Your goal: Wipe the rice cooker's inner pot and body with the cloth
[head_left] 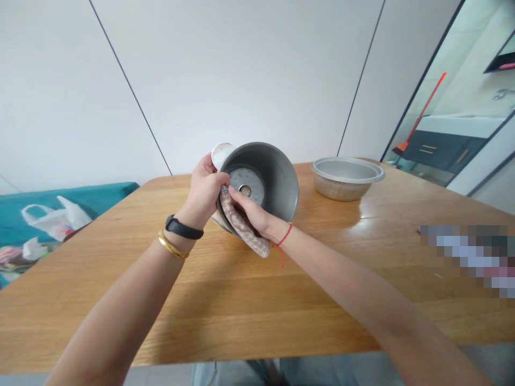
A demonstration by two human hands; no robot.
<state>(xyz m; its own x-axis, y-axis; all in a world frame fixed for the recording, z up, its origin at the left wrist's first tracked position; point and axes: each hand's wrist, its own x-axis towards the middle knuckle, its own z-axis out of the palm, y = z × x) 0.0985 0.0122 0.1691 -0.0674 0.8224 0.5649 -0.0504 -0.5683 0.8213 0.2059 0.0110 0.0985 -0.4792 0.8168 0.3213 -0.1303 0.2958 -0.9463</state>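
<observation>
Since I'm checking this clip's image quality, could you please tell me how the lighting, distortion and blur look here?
In the head view, the wide lens bows the edges of the wooden table and slants the wall seams; bright glare lies on the tabletop right of the metal pot; a pixelated patch obscures the table's right side; the left hand and right hand look sharp.

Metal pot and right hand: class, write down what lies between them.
In the head view, a mottled pink cloth lies between the right hand and the metal pot, pressed against the pot's rim.
</observation>
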